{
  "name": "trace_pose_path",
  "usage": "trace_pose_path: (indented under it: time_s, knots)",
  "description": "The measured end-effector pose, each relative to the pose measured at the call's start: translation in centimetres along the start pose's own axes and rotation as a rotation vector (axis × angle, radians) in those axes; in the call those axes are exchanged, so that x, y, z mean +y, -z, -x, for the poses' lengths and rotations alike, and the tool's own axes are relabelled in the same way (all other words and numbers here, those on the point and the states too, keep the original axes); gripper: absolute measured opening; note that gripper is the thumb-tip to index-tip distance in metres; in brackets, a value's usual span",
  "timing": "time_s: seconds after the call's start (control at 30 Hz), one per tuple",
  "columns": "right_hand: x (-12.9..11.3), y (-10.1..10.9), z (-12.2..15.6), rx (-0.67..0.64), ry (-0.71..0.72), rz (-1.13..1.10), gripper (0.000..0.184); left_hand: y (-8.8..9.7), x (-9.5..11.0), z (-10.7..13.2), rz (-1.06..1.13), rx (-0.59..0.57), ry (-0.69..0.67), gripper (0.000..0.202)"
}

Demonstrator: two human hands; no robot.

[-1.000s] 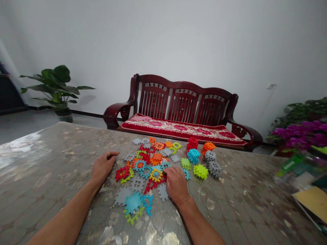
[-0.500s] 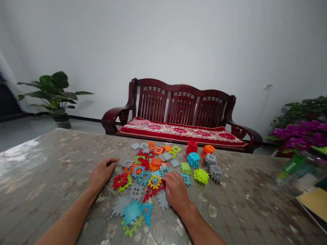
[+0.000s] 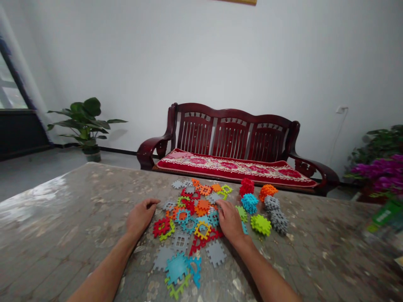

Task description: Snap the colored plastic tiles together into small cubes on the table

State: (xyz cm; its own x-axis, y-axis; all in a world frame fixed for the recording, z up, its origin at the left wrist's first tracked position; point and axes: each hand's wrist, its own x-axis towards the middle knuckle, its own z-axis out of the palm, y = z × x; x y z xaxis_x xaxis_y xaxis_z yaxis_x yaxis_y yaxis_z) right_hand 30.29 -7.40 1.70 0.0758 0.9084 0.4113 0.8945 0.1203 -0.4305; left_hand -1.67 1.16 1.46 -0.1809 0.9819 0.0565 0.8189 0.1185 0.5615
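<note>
Flat interlocking plastic tiles with notched edges lie in a loose, overlapping pile. My left hand (image 3: 141,217) rests on the table at the pile's left side, fingers loosely bent and nothing in them, close to a grey window tile (image 3: 169,205). Over the pile's right side is my right hand (image 3: 230,220), palm down with fingers stretched out, its fingertips by a grey tile (image 3: 214,197); whether they touch it I cannot tell. Left of that hand are a yellow frame tile (image 3: 202,235) and red tiles (image 3: 198,243). A large blue tile (image 3: 176,267) lies nearest me.
Sorted stacks stand to the right: red (image 3: 247,187), blue (image 3: 249,203), orange (image 3: 268,192), grey (image 3: 278,221) and lime green (image 3: 261,225). The patterned tablecloth (image 3: 78,222) covers the table. Behind it is a wooden bench (image 3: 228,132); purple flowers (image 3: 379,174) are at the right.
My right hand has moved away from beside the yellow frame tile, farther up the pile's right side. My left hand stays by the pile. The whole view has shifted slightly.
</note>
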Motion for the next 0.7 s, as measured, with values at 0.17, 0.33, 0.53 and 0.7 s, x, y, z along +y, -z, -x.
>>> trace_pose_path:
  time_s: [0.17,0.33,0.53,0.7]
  knots:
    - [-0.3,-1.1,-3.9,-0.094,-0.110,0.133,0.049,-0.3,-0.3,-0.1,0.030,0.014,-0.007,0.030]
    - [-0.3,-1.6,-5.9,-0.209,-0.171,0.249,0.060,-0.4,-0.4,-0.1,0.041,0.031,-0.014,0.029]
    - [0.2,-1.5,-5.9,-0.206,-0.133,0.270,0.056,-0.3,-0.2,0.0,0.026,0.024,-0.004,0.030]
    - [0.4,-1.0,-5.5,-0.193,-0.082,0.256,0.050,-0.3,-0.2,0.0,0.024,0.016,0.002,0.031]
